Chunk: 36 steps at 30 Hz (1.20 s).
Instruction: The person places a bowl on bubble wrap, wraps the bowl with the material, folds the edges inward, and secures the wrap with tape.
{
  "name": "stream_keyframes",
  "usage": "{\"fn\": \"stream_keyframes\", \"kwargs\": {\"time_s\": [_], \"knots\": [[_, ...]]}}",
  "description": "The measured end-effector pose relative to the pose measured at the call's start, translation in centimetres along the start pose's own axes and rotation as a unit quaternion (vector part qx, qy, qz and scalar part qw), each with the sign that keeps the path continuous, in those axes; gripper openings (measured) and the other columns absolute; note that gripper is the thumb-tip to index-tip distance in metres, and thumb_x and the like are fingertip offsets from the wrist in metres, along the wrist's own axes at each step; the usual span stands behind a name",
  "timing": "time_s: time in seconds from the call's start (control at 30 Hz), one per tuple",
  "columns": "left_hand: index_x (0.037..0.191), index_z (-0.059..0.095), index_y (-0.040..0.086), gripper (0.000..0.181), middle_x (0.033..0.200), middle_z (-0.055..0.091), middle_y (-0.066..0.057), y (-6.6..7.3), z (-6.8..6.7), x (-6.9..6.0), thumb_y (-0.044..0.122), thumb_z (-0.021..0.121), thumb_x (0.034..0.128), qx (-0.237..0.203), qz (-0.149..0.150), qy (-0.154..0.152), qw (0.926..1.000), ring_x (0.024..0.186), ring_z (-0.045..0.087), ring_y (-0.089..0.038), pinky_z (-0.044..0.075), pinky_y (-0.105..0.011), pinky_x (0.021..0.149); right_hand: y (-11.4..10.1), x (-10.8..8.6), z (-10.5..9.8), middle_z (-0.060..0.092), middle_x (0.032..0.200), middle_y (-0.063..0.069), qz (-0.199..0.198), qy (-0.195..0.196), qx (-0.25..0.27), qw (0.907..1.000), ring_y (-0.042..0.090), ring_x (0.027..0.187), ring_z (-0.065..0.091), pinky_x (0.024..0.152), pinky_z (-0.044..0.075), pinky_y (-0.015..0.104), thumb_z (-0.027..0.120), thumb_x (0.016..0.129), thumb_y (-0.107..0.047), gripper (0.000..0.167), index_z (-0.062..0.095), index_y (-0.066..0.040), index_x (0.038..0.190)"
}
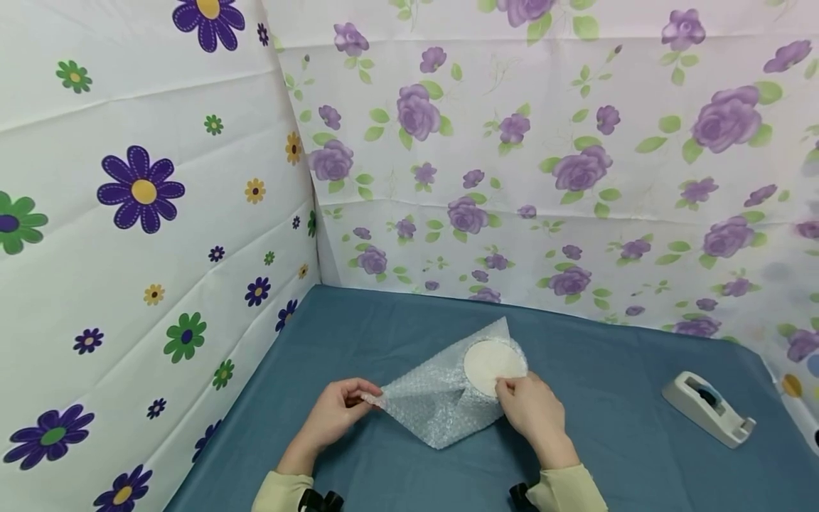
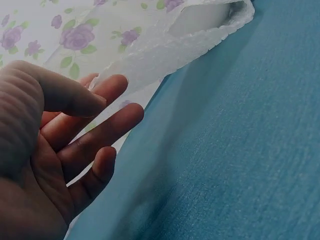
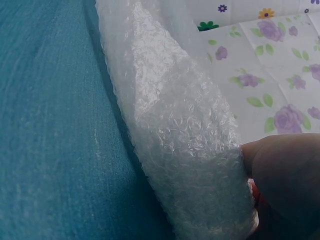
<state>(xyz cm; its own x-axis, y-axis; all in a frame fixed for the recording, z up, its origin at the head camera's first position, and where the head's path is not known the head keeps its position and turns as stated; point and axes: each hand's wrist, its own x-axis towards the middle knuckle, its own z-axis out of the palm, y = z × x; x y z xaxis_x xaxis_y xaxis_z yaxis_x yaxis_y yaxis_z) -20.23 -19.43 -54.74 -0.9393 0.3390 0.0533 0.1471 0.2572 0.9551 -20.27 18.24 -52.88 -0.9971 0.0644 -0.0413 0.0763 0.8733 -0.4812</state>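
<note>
A sheet of bubble wrap (image 1: 435, 405) is folded partly around a round white object (image 1: 491, 364), whose flat face shows in the head view; its exact kind cannot be told. My left hand (image 1: 339, 409) pinches the wrap's pointed left corner between thumb and index finger. In the left wrist view the other fingers (image 2: 107, 132) of that hand spread loosely. At the lower right of the white face, my right hand (image 1: 532, 409) grips the wrap with its thumb over the face's edge. The right wrist view shows the wrap (image 3: 185, 130) bulging beside that thumb.
A white tape dispenser (image 1: 709, 409) rests on the right side of the table. Blue-grey cloth (image 1: 614, 398) covers the tabletop. Flower-patterned sheets (image 1: 486, 163) hang behind it and on the left.
</note>
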Motion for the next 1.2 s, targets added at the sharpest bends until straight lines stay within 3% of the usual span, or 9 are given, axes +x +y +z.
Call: {"fn": "stream_keyframes", "kwargs": {"time_s": [0.13,0.33,0.43,0.67,0.83,1.07,1.2], "knots": [[0.112,0.079,0.005,0.012,0.102,0.079,-0.011,0.0,0.0,0.1,0.005,0.070,0.1033,0.011,-0.011,0.007,0.9999,0.080,0.070,-0.032,0.052,-0.027,0.062,0.2,0.1,0.2,0.065,0.098,0.008,0.004,0.000,-0.001,1.0000,0.023,0.079,0.060,0.060,0.045,0.044,0.051,0.111,-0.041,0.053,0.062,-0.023,0.062],[0.112,0.079,0.006,0.016,0.104,0.079,-0.012,0.2,0.0,0.1,0.019,0.072,0.1051,0.005,-0.011,0.003,0.9999,0.096,0.075,-0.035,0.062,-0.040,0.081,0.3,0.3,0.5,0.064,0.096,0.007,0.004,0.004,-0.005,1.0000,0.024,0.080,0.061,0.061,0.046,0.045,0.051,0.110,-0.041,0.052,0.063,-0.024,0.062],[0.113,0.081,0.008,0.017,0.103,0.079,-0.012,0.6,-0.1,0.0,0.020,0.070,0.1064,0.008,-0.002,0.006,0.9999,0.096,0.075,-0.036,0.062,-0.044,0.084,0.3,0.3,0.5,0.066,0.098,0.008,0.005,0.004,-0.006,1.0000,0.025,0.082,0.063,0.062,0.048,0.047,0.052,0.110,-0.042,0.051,0.065,-0.025,0.064],[0.120,0.080,0.014,0.021,0.100,0.076,-0.014,2.3,-0.1,0.7,0.021,0.062,0.1108,0.053,0.036,0.010,0.9979,0.090,0.073,-0.034,0.061,-0.047,0.082,0.3,0.2,0.3,0.067,0.100,0.010,0.008,0.000,-0.004,1.0000,0.029,0.085,0.065,0.063,0.051,0.050,0.053,0.110,-0.042,0.045,0.073,-0.027,0.073],[0.121,0.080,0.018,0.021,0.098,0.076,-0.009,4.0,0.6,2.0,0.021,0.061,0.1118,0.088,0.060,0.011,0.9942,0.087,0.071,-0.031,0.058,-0.037,0.072,0.1,0.2,0.1,0.068,0.106,0.011,0.005,-0.003,-0.004,1.0000,0.033,0.092,0.067,0.065,0.052,0.053,0.053,0.110,-0.042,0.038,0.082,-0.028,0.090],[0.121,0.081,0.017,0.020,0.096,0.075,0.009,6.3,2.9,4.3,0.019,0.063,0.1110,0.115,0.135,0.043,0.9832,0.084,0.071,-0.010,0.055,-0.032,0.064,0.1,0.2,0.1,0.068,0.106,0.011,0.006,-0.005,0.000,1.0000,0.030,0.089,0.066,0.064,0.050,0.050,0.053,0.110,-0.042,0.037,0.083,-0.029,0.091],[0.122,0.080,0.013,0.022,0.097,0.075,0.011,7.4,4.6,5.5,0.017,0.062,0.1113,0.111,0.169,0.055,0.9777,0.086,0.071,-0.009,0.055,-0.034,0.064,0.2,0.1,0.1,0.067,0.104,0.010,0.012,-0.002,0.001,0.9999,0.028,0.087,0.065,0.064,0.049,0.048,0.054,0.110,-0.042,0.039,0.078,-0.030,0.082]]}}
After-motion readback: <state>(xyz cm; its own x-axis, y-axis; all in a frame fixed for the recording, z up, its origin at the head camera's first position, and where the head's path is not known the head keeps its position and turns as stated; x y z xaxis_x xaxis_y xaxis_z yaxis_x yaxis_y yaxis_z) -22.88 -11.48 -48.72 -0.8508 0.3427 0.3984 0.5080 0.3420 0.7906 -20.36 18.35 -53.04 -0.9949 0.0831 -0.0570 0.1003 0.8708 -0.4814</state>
